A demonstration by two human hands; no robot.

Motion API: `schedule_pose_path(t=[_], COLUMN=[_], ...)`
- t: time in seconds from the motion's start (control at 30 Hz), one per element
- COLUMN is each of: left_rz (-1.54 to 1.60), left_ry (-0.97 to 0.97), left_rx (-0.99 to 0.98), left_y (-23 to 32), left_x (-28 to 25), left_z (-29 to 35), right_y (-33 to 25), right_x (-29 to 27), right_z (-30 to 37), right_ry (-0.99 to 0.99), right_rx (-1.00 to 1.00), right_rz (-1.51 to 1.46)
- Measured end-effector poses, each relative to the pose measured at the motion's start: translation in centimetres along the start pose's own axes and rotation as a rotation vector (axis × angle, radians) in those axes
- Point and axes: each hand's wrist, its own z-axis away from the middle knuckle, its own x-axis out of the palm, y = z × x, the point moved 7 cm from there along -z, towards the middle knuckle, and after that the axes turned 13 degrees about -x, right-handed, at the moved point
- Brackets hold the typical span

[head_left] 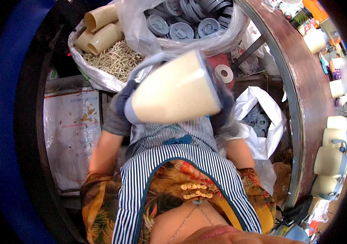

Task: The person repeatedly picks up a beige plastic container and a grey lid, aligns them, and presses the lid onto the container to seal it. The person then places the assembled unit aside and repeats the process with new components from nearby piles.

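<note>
A cream plastic jug (173, 91) with blue-grey trim at both ends lies tilted across my lap, slightly smeared by motion. My left hand (120, 110), in a dark grey knit glove, is closed round its narrower end. At the wider end my right hand (225, 103), gloved the same way, grips the rim; its fingers are partly hidden behind the jug. A blue-grey band, perhaps the handle, curves up behind the jug near my left hand.
Ahead stands a clear bag of round grey lids (181, 31). Left of it, a white sack (96, 79) holds cream cylinders and small pale pieces. At right are a white bag (277, 116) of grey parts and a brown table (299, 101) bearing several cream jugs (328, 160).
</note>
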Motion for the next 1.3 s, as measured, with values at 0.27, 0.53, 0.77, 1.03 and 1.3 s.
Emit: schedule_pose_path(t=[0.27, 0.53, 0.77, 1.03, 1.3], left_rz=[-0.361, -0.684, -0.416, -1.506, -0.620], left_ry=[-0.103, 0.296, -0.286, 0.536, 0.297], left_rx=[0.186, 0.284, -0.041, 0.988, -0.057], left_y=[-0.2, 0.3, -2.9, 2.4, 1.0], left_x=[7.8, 4.4, 14.0, 12.3, -0.6], left_z=[2.4, 3.8, 4.5, 8.6, 2.4], right_y=[3.2, 0.2, -12.1, 2.1, -8.1], right_x=[-1.7, 4.0, 1.7, 5.1, 2.5], right_z=[-0.2, -1.0, -3.7, 3.1, 0.5], right_ry=[0.578, 0.142, -0.271, -0.098, 0.005], right_rx=[0.139, 0.230, -0.761, 0.045, -0.578], right_rz=[-0.825, -0.725, -0.075, -0.448, -0.199])
